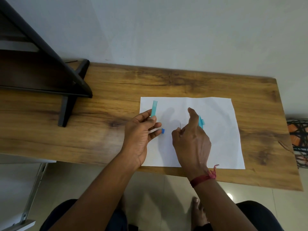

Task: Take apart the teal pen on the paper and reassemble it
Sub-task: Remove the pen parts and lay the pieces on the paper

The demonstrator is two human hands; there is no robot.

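Note:
The teal pen is in pieces over the white paper (216,144). My left hand (141,129) grips the teal barrel (154,108), which points away from me, above the paper's left edge. A small blue end plug (163,131) sits by my left fingertips; whether it rests on the paper I cannot tell. My right hand (191,137) pinches the thin refill (180,125), whose tip sticks up. The teal cap with clip (201,122) shows behind my right thumb, mostly hidden; I cannot tell if that hand also holds it.
The paper lies on a wooden table (100,134) against a white wall. A black stand (71,90) occupies the table's left end. A wire basket (299,137) stands beyond the right edge. My bare foot (197,212) rests on the tiled floor below.

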